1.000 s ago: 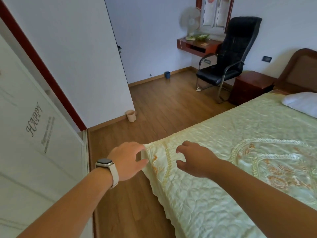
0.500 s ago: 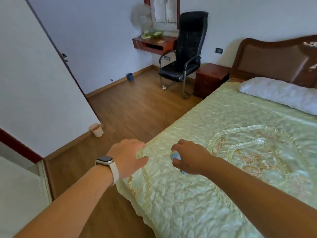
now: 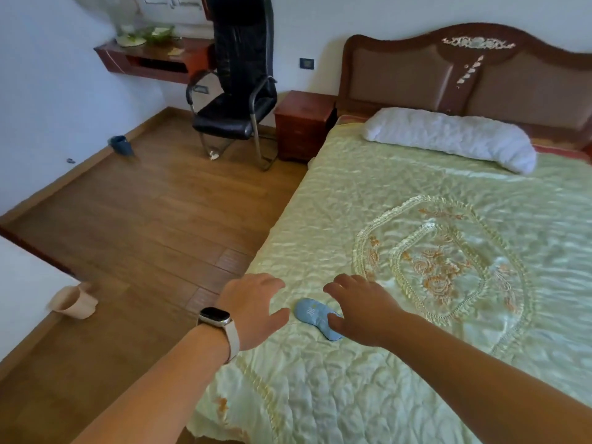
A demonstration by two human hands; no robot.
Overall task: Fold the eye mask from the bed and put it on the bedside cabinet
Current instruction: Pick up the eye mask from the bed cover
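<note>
A small light-blue eye mask (image 3: 312, 314) lies on the pale green bedspread (image 3: 368, 203) near the bed's left edge. My right hand (image 3: 362, 307) hovers over its right end with fingers spread, hiding part of it. My left hand (image 3: 253, 302), a watch on the wrist, is open just to the left of the mask, apart from it. The reddish wooden bedside cabinet (image 3: 304, 123) stands far ahead, between the bed's headboard and a black chair.
A black office chair (image 3: 237, 91) stands left of the cabinet. A wall shelf (image 3: 150, 62) with a fan is behind it. A white pillow (image 3: 448, 136) lies at the headboard. A beige cup (image 3: 75, 302) and a blue cup (image 3: 120, 144) sit on the wooden floor.
The view has swung right and up the bed. The eye mask, first hidden under my right hand, now shows between both hands, whose fingers have spread open.
</note>
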